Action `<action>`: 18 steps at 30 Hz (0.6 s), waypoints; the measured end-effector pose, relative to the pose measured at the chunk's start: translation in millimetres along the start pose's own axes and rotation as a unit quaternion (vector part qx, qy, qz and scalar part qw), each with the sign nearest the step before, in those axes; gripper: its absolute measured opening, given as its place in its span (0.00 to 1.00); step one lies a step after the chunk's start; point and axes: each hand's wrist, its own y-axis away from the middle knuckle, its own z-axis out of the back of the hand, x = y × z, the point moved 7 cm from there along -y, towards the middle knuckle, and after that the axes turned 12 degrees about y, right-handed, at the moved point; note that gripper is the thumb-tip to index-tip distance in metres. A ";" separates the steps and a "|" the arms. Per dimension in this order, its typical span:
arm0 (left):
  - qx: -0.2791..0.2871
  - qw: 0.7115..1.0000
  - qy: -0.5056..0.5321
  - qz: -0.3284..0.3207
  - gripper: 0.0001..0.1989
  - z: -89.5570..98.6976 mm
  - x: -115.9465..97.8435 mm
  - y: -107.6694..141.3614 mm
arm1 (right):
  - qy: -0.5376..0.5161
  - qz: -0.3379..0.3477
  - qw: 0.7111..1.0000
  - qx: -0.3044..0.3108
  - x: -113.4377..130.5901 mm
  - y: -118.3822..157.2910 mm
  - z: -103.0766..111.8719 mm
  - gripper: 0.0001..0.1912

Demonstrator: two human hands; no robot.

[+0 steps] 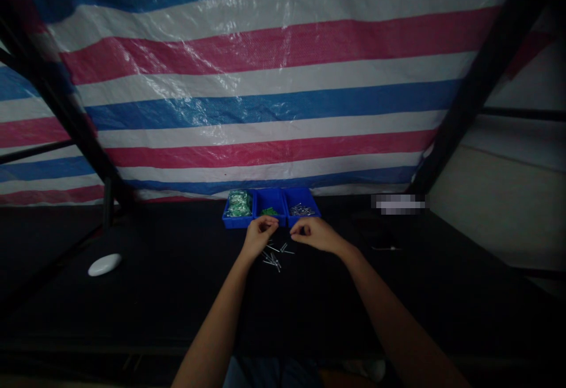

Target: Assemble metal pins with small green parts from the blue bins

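Observation:
My left hand (260, 234) is in front of the middle blue bin (270, 199), which holds small green pieces (269, 211). Its thumb and fingertips are pinched together; anything between them is too small to make out. My right hand (316, 234) hovers just before the right blue bin (305, 194), where many thin metal pieces (302, 210) lie. Its fingers are curled with the thumb against them, and what they hold cannot be seen. Several loose metal pins (272, 260) are scattered on the black table below and between the hands.
The left blue bin (237, 222) holds green and clear packets (239, 204). A white oval object (105, 265) sits at the left of the black table (177, 293). A dark flat object (375, 232) lies to the right. Behind hangs a striped sheet (274, 105) between dark posts.

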 end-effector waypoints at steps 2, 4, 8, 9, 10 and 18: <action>-0.010 1.000 0.010 0.005 0.11 1.5 -0.6 0.2 | -0.040 0.022 0.996 0.078 0.4 4.2 -16.5 0.09; -0.019 1.000 0.019 0.010 0.10 2.3 -1.7 0.6 | -0.056 0.037 0.991 0.112 -0.3 6.8 -26.5 0.11; -0.025 0.999 0.033 0.014 0.10 1.9 -4.0 0.9 | -0.032 0.056 0.990 0.123 2.0 6.5 -32.7 0.10; -0.026 0.999 0.034 0.016 0.10 1.7 -4.2 0.9 | -0.022 0.058 0.990 0.124 3.3 6.2 -32.9 0.09; -0.027 0.999 0.033 0.018 0.10 1.7 -4.2 0.9 | -0.015 0.060 0.990 0.125 4.6 6.0 -32.8 0.08; -0.012 1.000 0.023 0.013 0.11 1.0 -1.1 1.1 | -0.049 0.019 0.995 0.089 -0.4 3.3 -26.0 0.05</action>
